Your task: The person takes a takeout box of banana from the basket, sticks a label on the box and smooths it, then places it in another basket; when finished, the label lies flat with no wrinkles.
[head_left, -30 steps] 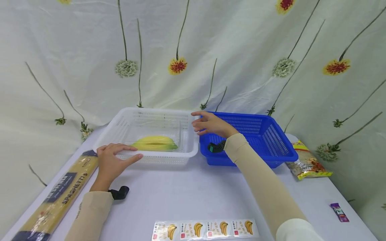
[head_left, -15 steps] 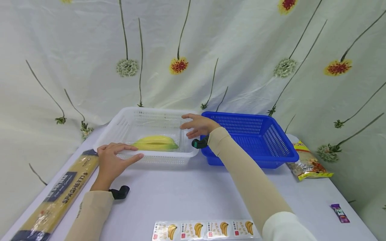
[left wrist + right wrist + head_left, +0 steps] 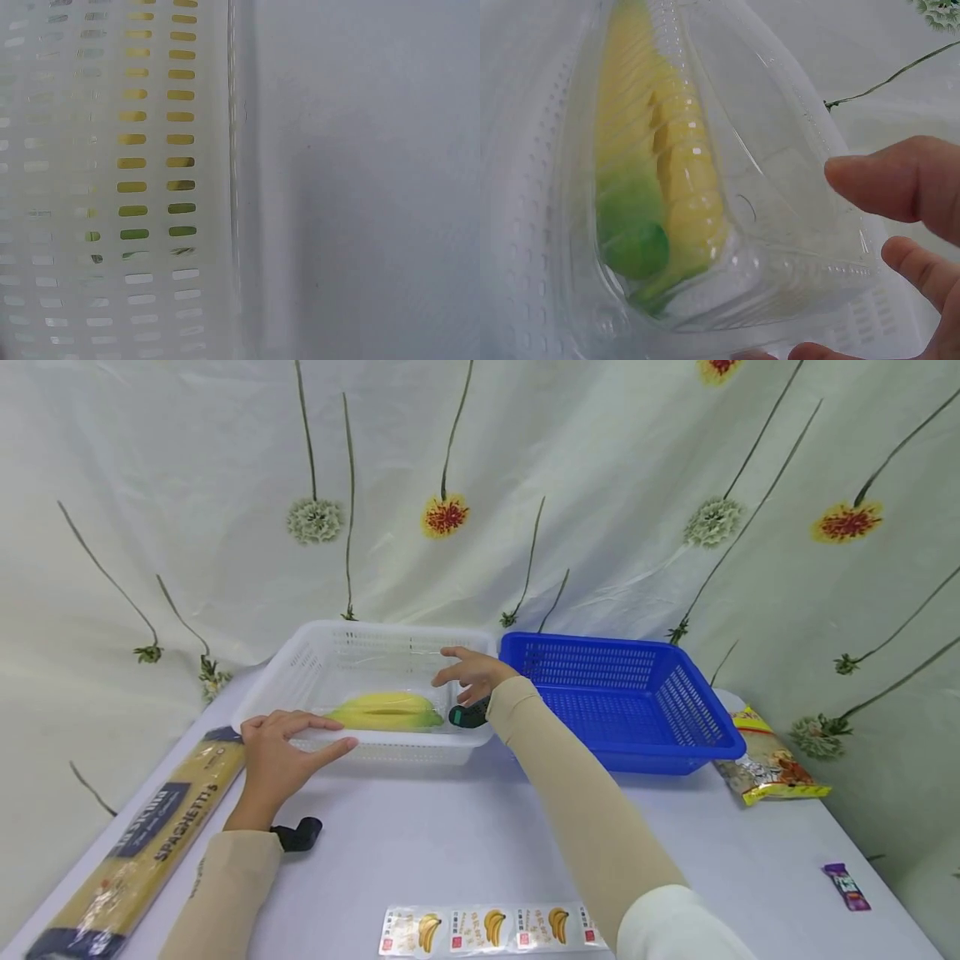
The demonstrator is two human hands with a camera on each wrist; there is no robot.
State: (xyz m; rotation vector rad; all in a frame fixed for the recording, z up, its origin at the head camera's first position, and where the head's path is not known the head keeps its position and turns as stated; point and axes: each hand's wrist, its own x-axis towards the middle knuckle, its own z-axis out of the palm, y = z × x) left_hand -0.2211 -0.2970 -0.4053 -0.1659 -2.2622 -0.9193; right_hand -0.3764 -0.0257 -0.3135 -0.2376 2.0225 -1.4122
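Note:
My left hand [image 3: 281, 764] rests at the front left corner of a white plastic basket [image 3: 412, 738], fingers lying along the rim and thumb stretched out to the right. Inside the basket is a clear plastic container [image 3: 780, 172] with yellow bananas, green at the ends [image 3: 386, 710]. Over the basket's right end hovers my right hand [image 3: 474, 672], its fingers spread. In the right wrist view its thumb and fingers appear beside the container, with nothing between them. The left wrist view shows the basket's slotted wall, yellow and green showing through the slots.
A blue basket [image 3: 731, 747] stands right of the white one. A spaghetti pack [image 3: 150, 835] lies along the left side. Banana stickers [image 3: 487, 930] lie at the front. A food bag [image 3: 772, 760] and a small purple packet [image 3: 846, 887] are on the right. A floral cloth hangs behind.
My right hand has moved left, from the blue basket's near edge to over the white basket's right end. The left hand stays at the white basket's corner.

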